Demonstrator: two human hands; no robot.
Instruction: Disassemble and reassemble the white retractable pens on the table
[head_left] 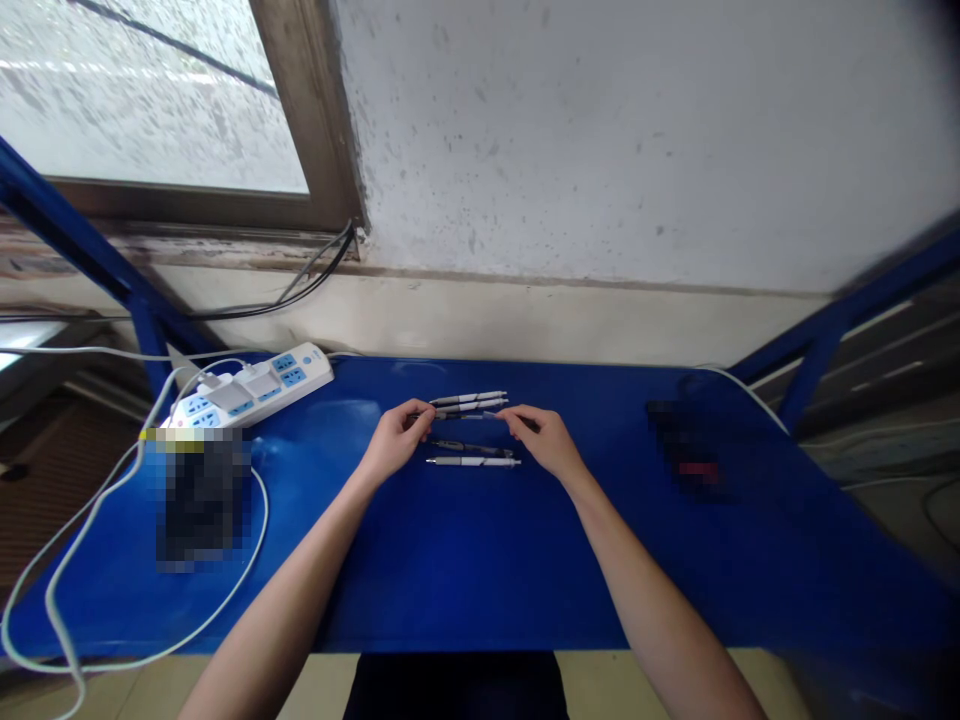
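My left hand (401, 437) pinches the left end of a slim dark pen (459, 415). At the other end, the fingers of my right hand (541, 436) are closed on a thin, pale part of it. A dark piece shows beside the right fingers, and I cannot tell whether it is joined to the pen. Just behind, white pens (472, 402) with dark grips lie close together on the blue table. Nearer to me rests a black pen (471, 448), with another white pen (472, 461) in front of it, roughly parallel.
A white power strip (262, 388) with plugs sits at the back left of the blue table (465, 580). White cables (262, 510) loop over the left side around a blurred dark object (201, 500). Another blurred dark object (691, 455) lies to the right. Blue frame bars flank the table.
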